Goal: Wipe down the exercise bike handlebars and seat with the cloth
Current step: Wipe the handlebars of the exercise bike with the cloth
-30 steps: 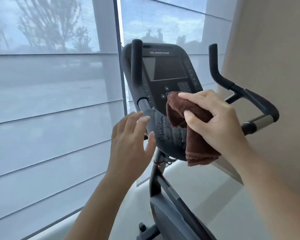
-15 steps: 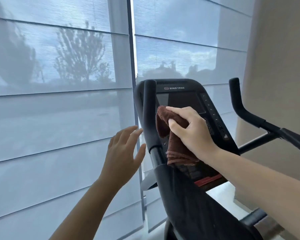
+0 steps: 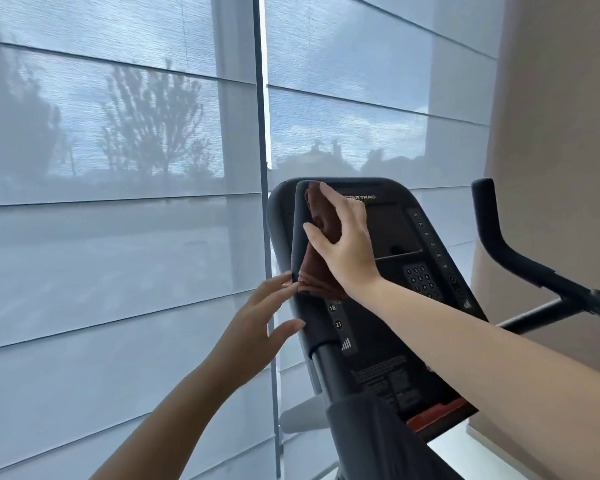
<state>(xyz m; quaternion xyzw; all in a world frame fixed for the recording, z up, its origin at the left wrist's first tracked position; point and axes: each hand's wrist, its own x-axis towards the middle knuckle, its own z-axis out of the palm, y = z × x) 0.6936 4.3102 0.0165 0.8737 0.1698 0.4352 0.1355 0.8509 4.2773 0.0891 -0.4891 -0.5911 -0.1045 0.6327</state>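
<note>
Hiding things: the right hand (image 3: pixel 343 244) covers the first letters of the brand name on the console (image 3: pixel 395 237), whose screen is dark and unreadable.
Cut off: the right handlebar (image 3: pixel 490 230) runs out at the right edge, and the lower run of the left handlebar (image 3: pixel 300 244) leaves at the bottom edge.
Hard to make out: trees (image 3: pixel 153 116) behind the window blinds (image 3: pixel 118 244) show only as grey blurs.
Right hand: thumb and fingers pinch the cloth (image 3: pixel 314 278) and press it on the inner side of the left handlebar's upright grip, near its top.
Cloth: brown and bunched, it shows above the fingers and hangs below the palm, about halfway down the grip.
Left hand (image 3: pixel 257 327): spread wide with straight fingers and holding nothing. Its fingertips lie at the grip's outer edge, just beside the cloth's lower end, and its thumb tip lies lower on the grip. I cannot tell whether they truly touch.
</note>
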